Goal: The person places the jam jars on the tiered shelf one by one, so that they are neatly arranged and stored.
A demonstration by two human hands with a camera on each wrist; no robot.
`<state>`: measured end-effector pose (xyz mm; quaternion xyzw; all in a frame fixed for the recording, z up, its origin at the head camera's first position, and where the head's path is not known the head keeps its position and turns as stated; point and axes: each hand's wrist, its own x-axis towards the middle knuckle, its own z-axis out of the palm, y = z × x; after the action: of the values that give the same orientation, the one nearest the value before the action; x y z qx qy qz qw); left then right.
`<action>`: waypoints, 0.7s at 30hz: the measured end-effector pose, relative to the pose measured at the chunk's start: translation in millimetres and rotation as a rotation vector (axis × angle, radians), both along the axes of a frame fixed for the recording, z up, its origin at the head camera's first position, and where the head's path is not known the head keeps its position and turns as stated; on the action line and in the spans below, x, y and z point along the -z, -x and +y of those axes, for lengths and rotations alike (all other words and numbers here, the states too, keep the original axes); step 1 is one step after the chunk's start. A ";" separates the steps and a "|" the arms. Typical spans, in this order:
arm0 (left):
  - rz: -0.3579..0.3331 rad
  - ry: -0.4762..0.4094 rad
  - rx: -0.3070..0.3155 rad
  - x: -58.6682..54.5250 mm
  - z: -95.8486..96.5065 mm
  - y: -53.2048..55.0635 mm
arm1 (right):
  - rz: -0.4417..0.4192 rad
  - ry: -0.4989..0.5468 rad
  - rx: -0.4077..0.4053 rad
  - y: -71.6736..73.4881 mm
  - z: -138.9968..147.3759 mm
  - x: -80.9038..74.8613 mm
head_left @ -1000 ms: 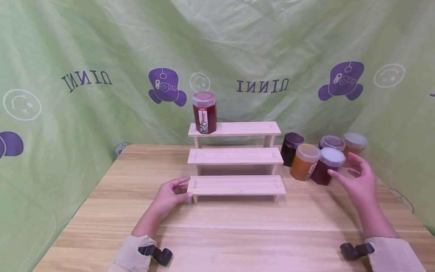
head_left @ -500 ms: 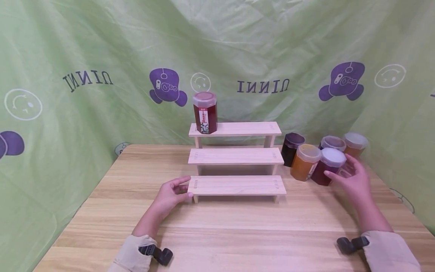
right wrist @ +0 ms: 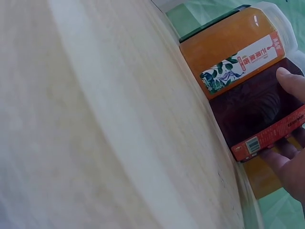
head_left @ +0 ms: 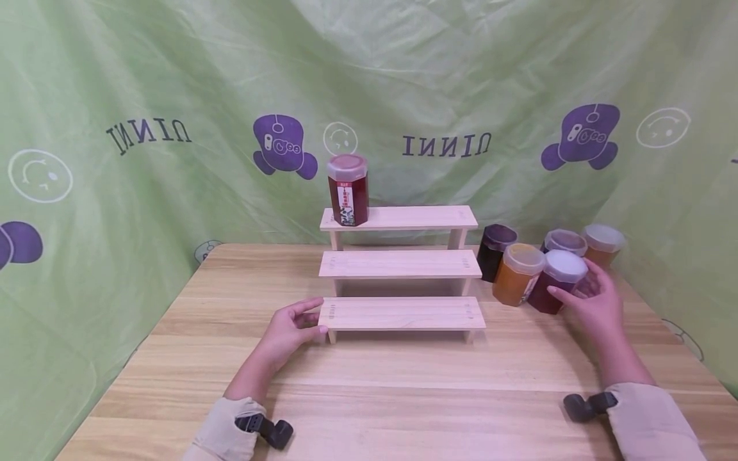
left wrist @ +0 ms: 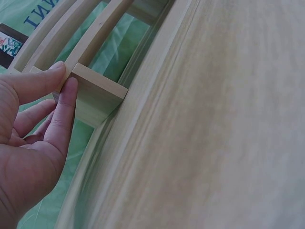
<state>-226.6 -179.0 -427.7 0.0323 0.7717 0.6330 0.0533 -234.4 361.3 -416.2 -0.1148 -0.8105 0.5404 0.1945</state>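
Observation:
A three-step wooden display stand (head_left: 400, 312) stands on the table. My left hand (head_left: 286, 330) pinches the left end of its lowest step; in the left wrist view the thumb and index finger (left wrist: 63, 117) meet at the board's corner. Far to the right, my right hand (head_left: 599, 308) holds a dark red jam jar (head_left: 546, 293) with a whitish lid. Its thumb lies on the near face, the other fingers on the far right side. That jar stands upright on the table, beside an orange jam jar (head_left: 510, 282). Another red jar (head_left: 348, 202) sits at the top step's left end.
Behind the held jar are a purple-lidded jar (head_left: 565, 241) and a second orange jar (head_left: 603, 242). A very dark jar (head_left: 492, 256) stands close to the stand's right side. A green printed cloth (head_left: 369, 77) hangs behind the wooden table (head_left: 392, 410).
My right hand has moved left and closed in on the dark red jar, its thumb now on the near face. The left hand has stayed at the stand.

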 end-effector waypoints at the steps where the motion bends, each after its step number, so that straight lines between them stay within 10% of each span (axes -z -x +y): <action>1: 0.000 -0.002 0.000 0.1 0.0 0.0 | 0.002 0.006 0.008 -0.1 -0.5 -0.1; 21: 0.004 -0.003 -0.002 -1.4 0.3 -1.2 | -0.050 0.153 0.155 -6.4 -4.1 -4.3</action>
<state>-225.4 -178.8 -426.3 0.0331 0.7708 0.6341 0.0513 -228.0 357.1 -411.9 -0.2049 -0.7602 0.5812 0.2060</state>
